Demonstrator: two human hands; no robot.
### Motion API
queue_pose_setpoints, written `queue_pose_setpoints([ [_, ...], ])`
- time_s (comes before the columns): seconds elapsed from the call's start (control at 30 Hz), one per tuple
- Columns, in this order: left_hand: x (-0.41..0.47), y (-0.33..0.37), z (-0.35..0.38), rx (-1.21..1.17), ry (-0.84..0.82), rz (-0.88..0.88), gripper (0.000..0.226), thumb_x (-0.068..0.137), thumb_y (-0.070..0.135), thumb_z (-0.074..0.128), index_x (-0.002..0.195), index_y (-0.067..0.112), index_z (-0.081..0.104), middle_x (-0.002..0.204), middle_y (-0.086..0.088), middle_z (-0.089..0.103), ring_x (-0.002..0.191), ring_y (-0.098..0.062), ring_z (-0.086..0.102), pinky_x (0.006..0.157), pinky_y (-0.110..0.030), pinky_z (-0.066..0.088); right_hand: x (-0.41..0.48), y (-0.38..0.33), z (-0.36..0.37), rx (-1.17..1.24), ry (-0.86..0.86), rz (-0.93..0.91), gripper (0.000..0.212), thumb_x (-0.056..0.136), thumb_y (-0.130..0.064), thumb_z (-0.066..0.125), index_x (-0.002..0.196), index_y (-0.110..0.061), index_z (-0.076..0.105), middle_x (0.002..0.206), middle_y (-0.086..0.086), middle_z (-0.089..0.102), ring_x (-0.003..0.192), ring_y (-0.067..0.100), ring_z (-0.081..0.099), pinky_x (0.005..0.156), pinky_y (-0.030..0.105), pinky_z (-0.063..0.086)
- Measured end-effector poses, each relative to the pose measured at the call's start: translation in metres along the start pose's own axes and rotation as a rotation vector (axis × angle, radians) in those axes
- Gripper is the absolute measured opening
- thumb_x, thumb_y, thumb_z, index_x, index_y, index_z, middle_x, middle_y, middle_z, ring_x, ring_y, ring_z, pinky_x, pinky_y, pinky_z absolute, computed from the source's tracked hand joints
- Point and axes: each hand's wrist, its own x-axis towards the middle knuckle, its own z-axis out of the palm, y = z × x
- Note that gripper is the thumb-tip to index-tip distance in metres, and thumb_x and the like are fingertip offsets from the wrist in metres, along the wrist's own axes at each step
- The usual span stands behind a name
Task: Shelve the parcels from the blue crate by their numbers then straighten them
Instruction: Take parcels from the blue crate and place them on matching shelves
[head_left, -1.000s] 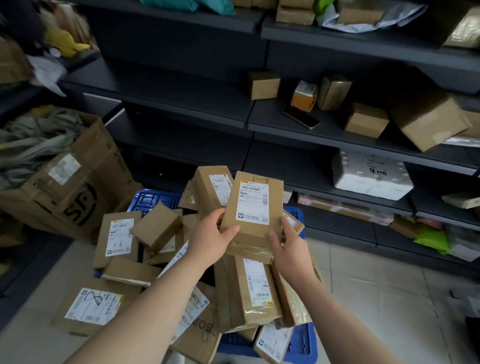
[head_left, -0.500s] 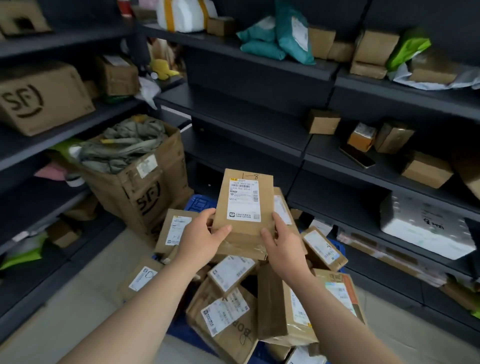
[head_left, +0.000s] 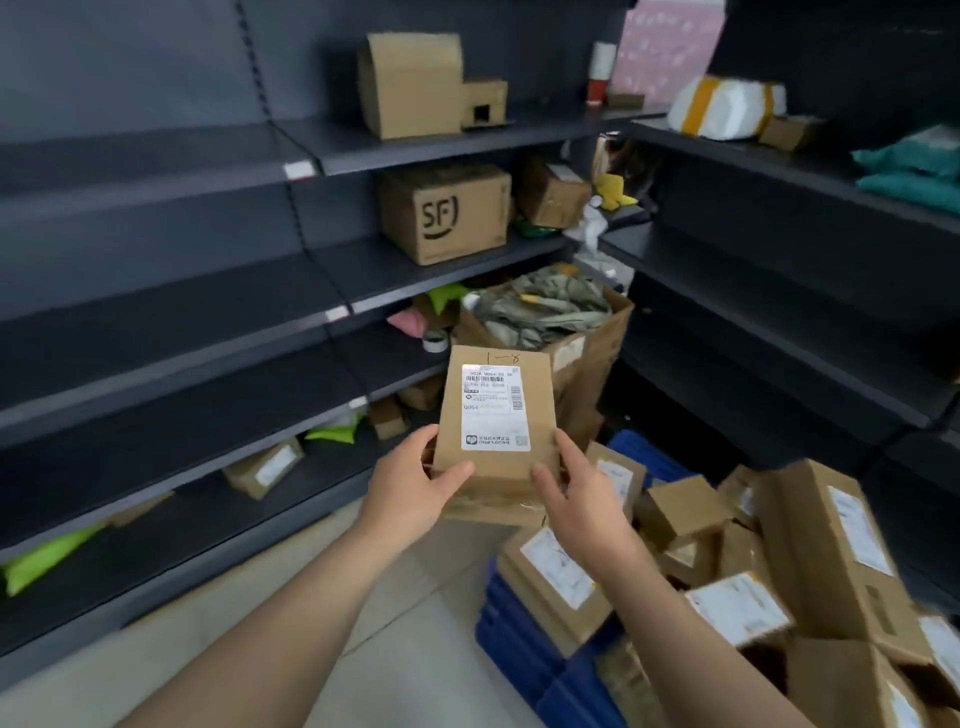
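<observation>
Right, the parcel (head_left: 493, 415) is up in the air at chest height, clear of the crate (head_left: 524, 639) and not yet on any shelf; it stands upright, long axis running up and away from the person, label (head_left: 496, 405) facing the camera, and "1-8" is handwritten along its top edge. Both hands have it by the lower end: the left hand (head_left: 410, 493) clasps the bottom-left corner with the thumb laid across the front; the right hand (head_left: 587, 499) grips the bottom-right edge, thumb on the face, fingers behind and out of sight. So the parcel sits above and ahead of both hands, its free top end pointing at the shelving. The left rack (head_left: 171, 364) stretches away beside the left hand, its near shelves mostly bare, and that hand looks the closer of the two to it; an SF box (head_left: 447, 213) sits higher up, and a carton (head_left: 597, 353) stuffed with wrapping stands just behind the parcel. The crate lies low to the right, heaped with a pile (head_left: 727, 613) waiting its turn. My read: find the slot matching that number, then slide the parcel in top end first.
</observation>
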Motion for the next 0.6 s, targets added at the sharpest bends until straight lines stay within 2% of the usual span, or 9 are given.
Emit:
queue_pose_setpoints([
  [0.13,-0.002,-0.049,-0.073,-0.019,0.107,-0.095,0.056,0.082,0.032,0.072,0.132,0.024,0.051,0.119,0.008,0.065,0.103,-0.009,0.062,0.09,-0.031,0.051,0.018,-0.053,0.068,0.012,-0.105,-0.089,0.052,0.097,-0.032,0.048,0.145,-0.024,0.031,0.098,-0.013,0.059,0.08,0.005,0.059,0.073,0.026,0.05],
  [0.2,-0.004,-0.071,-0.103,-0.039,0.152,-0.138,0.052,0.083,0.029,0.071,0.131,0.024,0.053,0.116,0.01,0.066,0.1,-0.007,0.062,0.085,-0.025,0.05,0.028,-0.075,0.099,0.007,-0.173,-0.132,0.052,0.097,-0.033,0.048,0.145,-0.026,0.031,0.099,-0.013,0.058,0.08,0.005,0.059,0.072,0.024,0.05],
  [0.27,-0.007,-0.09,-0.13,-0.061,0.203,-0.194,0.047,0.084,0.026,0.071,0.128,0.027,0.054,0.112,0.013,0.066,0.096,-0.005,0.062,0.075,-0.015,0.045,0.039,-0.096,0.13,0.004,-0.25,-0.176,0.052,0.097,-0.033,0.048,0.145,-0.027,0.03,0.109,-0.014,0.058,0.086,0.005,0.059,0.073,0.021,0.05],
  [0.37,-0.008,-0.122,-0.168,-0.099,0.291,-0.276,0.046,0.083,0.027,0.072,0.126,0.03,0.055,0.111,0.014,0.067,0.092,-0.002,0.064,0.07,-0.014,0.045,0.055,-0.129,0.175,-0.002,-0.384,-0.239,0.05,0.098,-0.03,0.047,0.145,-0.023,0.03,0.114,-0.016,0.052,0.094,0.003,0.055,0.072,0.01,0.045],
  [0.47,-0.01,-0.152,-0.202,-0.094,0.392,-0.352,0.042,0.082,0.03,0.072,0.121,0.032,0.057,0.104,0.016,0.067,0.088,0.002,0.063,0.065,-0.01,0.043,0.072,-0.159,0.222,-0.008,-0.486,-0.32,0.048,0.098,-0.027,0.047,0.144,-0.021,0.033,0.111,-0.016,0.05,0.099,0.004,0.055,0.076,0.012,0.042],
  [0.53,-0.011,-0.172,-0.224,-0.114,0.456,-0.395,0.04,0.082,0.028,0.072,0.119,0.031,0.059,0.1,0.017,0.067,0.086,0.004,0.062,0.066,-0.009,0.043,0.084,-0.175,0.257,-0.022,-0.552,-0.358,0.047,0.098,-0.027,0.047,0.143,-0.02,0.035,0.108,-0.017,0.049,0.09,0.001,0.053,0.071,0.011,0.041],
  [0.6,-0.012,-0.192,-0.245,-0.121,0.508,-0.444,0.04,0.081,0.029,0.073,0.12,0.028,0.06,0.098,0.019,0.066,0.087,0.002,0.062,0.074,-0.017,0.05,0.094,-0.19,0.292,-0.031,-0.61,-0.403,0.045,0.098,-0.027,0.047,0.142,-0.021,0.037,0.106,-0.016,0.054,0.083,0.0,0.054,0.07,0.013,0.044],
])
